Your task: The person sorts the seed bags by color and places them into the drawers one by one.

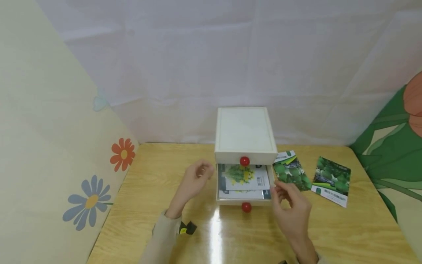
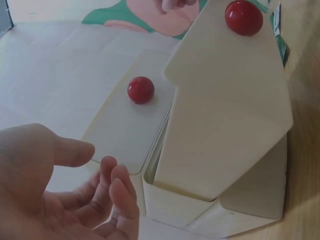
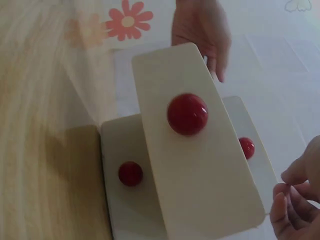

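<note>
A white drawer cabinet [image 1: 243,128] with red knobs stands at the back of the table. Its middle drawer [image 1: 230,202] is pulled out, and flat printed packets [image 1: 260,179] lie inside, the upper one picturing a green plant with yellow flowers. My left hand [image 1: 196,179] hovers left of the drawer, its fingers loosely bent and holding nothing; in the left wrist view, thumb [image 2: 75,151] and fingertips are apart. By the drawer's right side is my right hand [image 1: 293,209], thumb and fingertips close together near the drawer's edge, with nothing visible between them in the right wrist view.
Right of the cabinet, two packets with green leaf pictures lie on the wooden table: one partly behind the drawer [image 1: 291,172], another farther right [image 1: 331,181]. A small black and yellow item [image 1: 188,228] is beside the left sleeve. A pale cloth [image 1: 184,73] hangs behind the table.
</note>
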Motion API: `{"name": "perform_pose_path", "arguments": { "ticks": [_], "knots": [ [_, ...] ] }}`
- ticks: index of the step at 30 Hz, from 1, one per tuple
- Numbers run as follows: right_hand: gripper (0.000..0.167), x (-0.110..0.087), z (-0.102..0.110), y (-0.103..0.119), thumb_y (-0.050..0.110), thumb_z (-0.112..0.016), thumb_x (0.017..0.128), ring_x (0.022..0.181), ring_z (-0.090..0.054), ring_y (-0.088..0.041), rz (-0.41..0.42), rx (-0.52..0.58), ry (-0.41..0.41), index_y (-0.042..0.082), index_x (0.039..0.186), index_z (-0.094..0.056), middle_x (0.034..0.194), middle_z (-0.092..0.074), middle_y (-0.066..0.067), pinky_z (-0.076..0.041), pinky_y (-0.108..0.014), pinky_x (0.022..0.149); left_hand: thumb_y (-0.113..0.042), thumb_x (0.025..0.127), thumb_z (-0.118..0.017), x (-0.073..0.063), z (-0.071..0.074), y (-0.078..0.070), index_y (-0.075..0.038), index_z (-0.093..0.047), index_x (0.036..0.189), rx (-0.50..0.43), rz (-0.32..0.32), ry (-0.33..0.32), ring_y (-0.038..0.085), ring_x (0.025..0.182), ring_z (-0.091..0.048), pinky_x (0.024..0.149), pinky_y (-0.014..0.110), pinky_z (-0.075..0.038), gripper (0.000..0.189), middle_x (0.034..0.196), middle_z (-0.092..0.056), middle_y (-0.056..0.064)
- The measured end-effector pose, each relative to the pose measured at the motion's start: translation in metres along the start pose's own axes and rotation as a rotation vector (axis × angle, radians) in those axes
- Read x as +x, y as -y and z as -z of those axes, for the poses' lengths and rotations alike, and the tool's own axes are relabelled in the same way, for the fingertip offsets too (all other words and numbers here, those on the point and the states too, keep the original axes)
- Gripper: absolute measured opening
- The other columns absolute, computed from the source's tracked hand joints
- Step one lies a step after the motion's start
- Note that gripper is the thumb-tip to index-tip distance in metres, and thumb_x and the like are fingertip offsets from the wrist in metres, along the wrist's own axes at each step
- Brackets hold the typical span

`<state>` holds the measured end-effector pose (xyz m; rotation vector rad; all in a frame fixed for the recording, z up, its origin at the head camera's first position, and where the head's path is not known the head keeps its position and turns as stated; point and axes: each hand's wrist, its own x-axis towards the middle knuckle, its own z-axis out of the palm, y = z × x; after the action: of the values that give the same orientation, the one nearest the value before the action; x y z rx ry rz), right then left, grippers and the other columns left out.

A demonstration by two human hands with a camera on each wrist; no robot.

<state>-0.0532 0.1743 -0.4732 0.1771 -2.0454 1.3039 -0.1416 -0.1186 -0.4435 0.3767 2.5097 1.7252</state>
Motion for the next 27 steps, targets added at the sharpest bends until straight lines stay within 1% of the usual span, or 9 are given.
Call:
{"name": "perform_pose_path", "arguments": {
  "ticks": [4,7,10,13,15,18,20,23,27],
  "knots": [
    [0.029,-0.011,-0.007,-0.001,-0.02,-0.079,0.078,0.076,-0.061,-0.001,0.123,-0.028,-0.01,-0.005,0.102,-0.077,0.087,-0.072,-0.011,-0.052,-0.008,0.064,-0.02,0.108,-0.063,0.008,0.0,-0.005,-0.001,-0.067,0.124,-0.038,-0.043,-0.03,0.029,0.097,-0.072,0.088,0.05,-0.066,0.025,0.114,-0.072,0.019],
    [0.027,-0.019,-0.012,0.0,-0.016,-0.079,0.076,0.077,-0.062,-0.006,0.18,-0.063,-0.01,-0.004,0.1,-0.077,0.09,-0.074,-0.011,-0.052,-0.011,0.064,-0.019,0.108,-0.063,0.014,-0.001,-0.007,0.0,-0.065,0.128,-0.057,-0.056,-0.052,0.032,0.107,-0.072,0.094,0.048,-0.065,0.028,0.123,-0.071,0.019],
    [0.018,-0.027,-0.015,0.001,-0.007,-0.078,0.08,0.077,-0.064,-0.012,0.221,-0.089,-0.02,-0.003,0.098,-0.078,0.091,-0.073,-0.012,-0.052,-0.014,0.065,-0.018,0.107,-0.064,0.019,-0.003,-0.009,0.0,-0.064,0.131,-0.095,-0.049,-0.083,0.036,0.117,-0.071,0.099,0.047,-0.064,0.029,0.133,-0.068,0.018],
    [0.012,-0.033,-0.019,0.001,0.001,-0.074,0.086,0.078,-0.065,-0.015,0.256,-0.105,-0.021,-0.003,0.097,-0.078,0.092,-0.073,-0.011,-0.054,-0.012,0.072,-0.014,0.107,-0.064,0.025,-0.004,-0.01,0.001,-0.062,0.135,-0.141,-0.074,-0.115,0.042,0.125,-0.067,0.102,0.052,-0.062,0.031,0.143,-0.062,0.021],
    [0.011,-0.037,-0.022,0.002,0.004,-0.074,0.088,0.08,-0.066,-0.017,0.268,-0.104,-0.01,-0.002,0.097,-0.078,0.093,-0.072,-0.011,-0.054,-0.009,0.079,-0.013,0.107,-0.064,0.029,-0.005,-0.01,-0.001,-0.06,0.138,-0.133,-0.114,-0.133,0.044,0.13,-0.064,0.104,0.054,-0.061,0.034,0.149,-0.059,0.02],
    [0.011,-0.042,-0.026,0.002,0.008,-0.075,0.089,0.082,-0.068,-0.021,0.278,-0.113,0.006,0.001,0.097,-0.08,0.095,-0.073,-0.012,-0.054,-0.008,0.087,-0.012,0.107,-0.063,0.035,-0.007,-0.01,-0.002,-0.058,0.145,-0.103,-0.207,-0.151,0.044,0.137,-0.059,0.108,0.053,-0.059,0.04,0.157,-0.053,0.018],
    [0.013,-0.047,-0.03,0.003,0.013,-0.075,0.092,0.082,-0.07,-0.022,0.271,-0.138,0.024,0.003,0.098,-0.081,0.096,-0.073,-0.01,-0.055,-0.008,0.086,-0.012,0.108,-0.062,0.04,-0.008,-0.009,-0.004,-0.056,0.149,-0.086,-0.265,-0.152,0.042,0.142,-0.055,0.11,0.05,-0.058,0.043,0.16,-0.051,0.015],
    [0.016,-0.052,-0.034,0.003,0.019,-0.075,0.094,0.081,-0.071,-0.021,0.253,-0.167,0.055,0.006,0.101,-0.082,0.098,-0.074,-0.007,-0.056,-0.009,0.083,-0.011,0.108,-0.06,0.044,-0.009,-0.008,-0.004,-0.056,0.151,-0.086,-0.329,-0.141,0.037,0.148,-0.05,0.112,0.046,-0.056,0.043,0.164,-0.048,0.013],
    [0.016,-0.059,-0.04,0.001,0.016,-0.08,0.09,0.082,-0.072,-0.021,0.267,-0.153,0.06,0.005,0.102,-0.082,0.1,-0.074,-0.007,-0.058,-0.012,0.081,-0.005,0.108,-0.058,0.047,-0.012,-0.004,0.0,-0.055,0.151,-0.1,-0.408,-0.11,0.038,0.152,-0.046,0.115,0.046,-0.053,0.043,0.166,-0.044,0.02]
  ]
}}
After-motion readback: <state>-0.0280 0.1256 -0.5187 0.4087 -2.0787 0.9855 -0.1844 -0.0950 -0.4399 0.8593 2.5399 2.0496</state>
